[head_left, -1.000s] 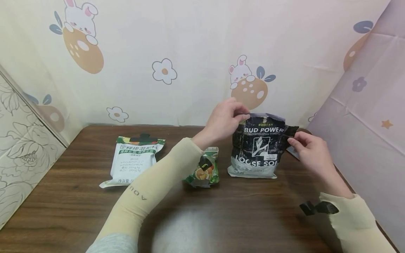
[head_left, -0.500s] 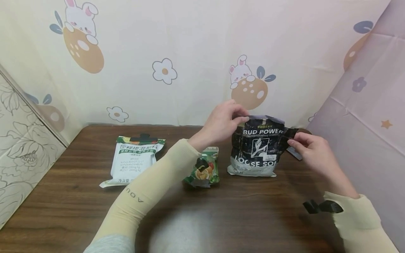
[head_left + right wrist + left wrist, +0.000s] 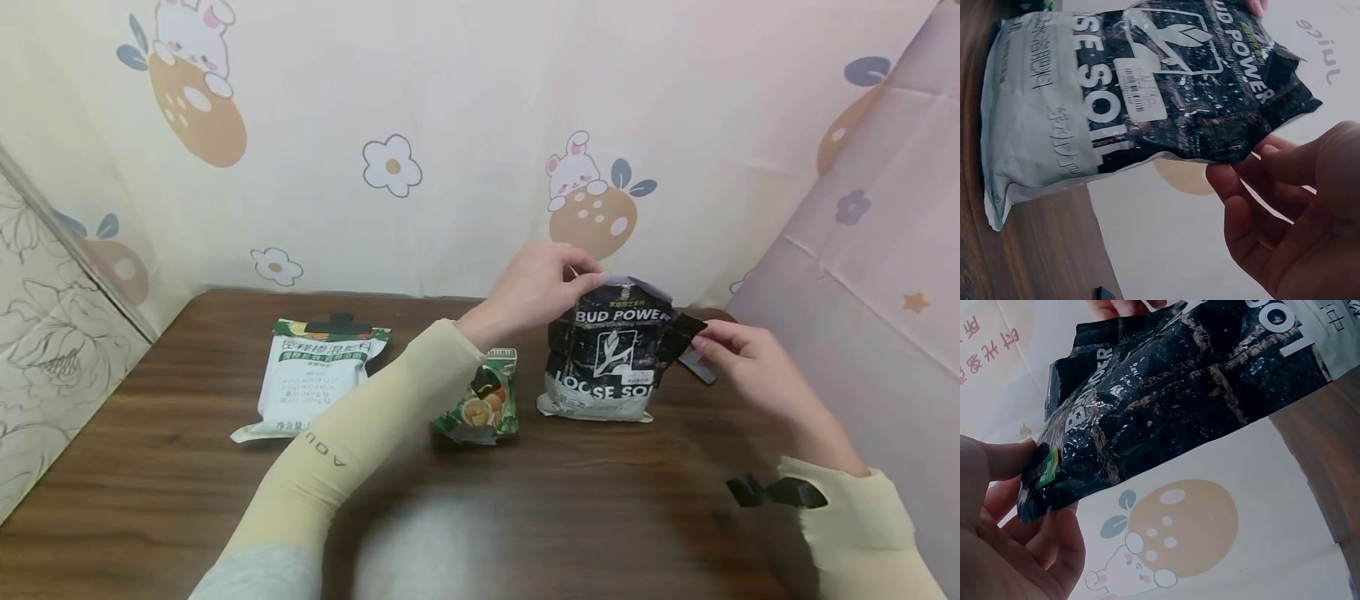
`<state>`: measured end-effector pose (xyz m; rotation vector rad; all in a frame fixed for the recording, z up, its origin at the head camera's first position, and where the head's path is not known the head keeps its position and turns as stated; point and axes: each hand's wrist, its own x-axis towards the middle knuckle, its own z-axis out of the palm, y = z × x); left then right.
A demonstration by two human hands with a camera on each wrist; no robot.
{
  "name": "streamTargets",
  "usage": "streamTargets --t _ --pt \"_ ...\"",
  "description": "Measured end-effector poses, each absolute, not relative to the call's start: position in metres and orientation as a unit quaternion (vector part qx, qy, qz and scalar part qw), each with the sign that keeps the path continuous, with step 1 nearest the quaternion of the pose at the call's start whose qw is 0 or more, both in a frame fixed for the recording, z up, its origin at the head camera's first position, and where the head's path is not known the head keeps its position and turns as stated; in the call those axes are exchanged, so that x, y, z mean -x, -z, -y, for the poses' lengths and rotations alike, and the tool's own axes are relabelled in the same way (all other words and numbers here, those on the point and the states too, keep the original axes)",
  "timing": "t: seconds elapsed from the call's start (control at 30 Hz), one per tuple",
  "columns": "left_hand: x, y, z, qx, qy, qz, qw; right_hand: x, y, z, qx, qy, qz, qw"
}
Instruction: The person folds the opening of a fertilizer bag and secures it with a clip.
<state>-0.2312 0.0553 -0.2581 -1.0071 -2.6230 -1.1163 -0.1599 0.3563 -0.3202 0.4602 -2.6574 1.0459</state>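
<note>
A black and pale-grey bag of potting soil (image 3: pixel 611 350), printed "BUD POWER" and "LOOSE SOIL", stands upright on the wooden table. My left hand (image 3: pixel 532 287) pinches its upper left corner, thumb on one face and fingers on the other, as the left wrist view shows. At the opposite upper corner, where a black flap (image 3: pixel 678 333) sticks out, my right hand (image 3: pixel 742 358) pinches the side edge between thumb and fingers. The right wrist view has a white barcode label (image 3: pixel 1140 89) on the bag's front. The mouth of the bag looks loose and creased.
Left on the table lies a white fertilizer bag (image 3: pixel 315 383) with a black clip (image 3: pixel 339 324) on top. A small green packet with orange fruit printed on it (image 3: pixel 483 408) sits mid-table, partly behind my left forearm. Behind the soil bag lies a flat grey item (image 3: pixel 699 367). A patterned curtain (image 3: pixel 465 100) backs the table.
My left hand has shifted slightly right with the bag's top corner. The right hand has moved a little right and down, and the flap beside it now spreads wider over the bag's side.
</note>
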Motion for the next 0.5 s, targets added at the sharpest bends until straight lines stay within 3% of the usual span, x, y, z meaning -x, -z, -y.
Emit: streamTargets --t 0.5 --pt "0.23 0.256 -0.065 0.342 0.345 0.872 0.06 0.191 0.299 -0.347 -0.162 -0.441 0.88 0.065"
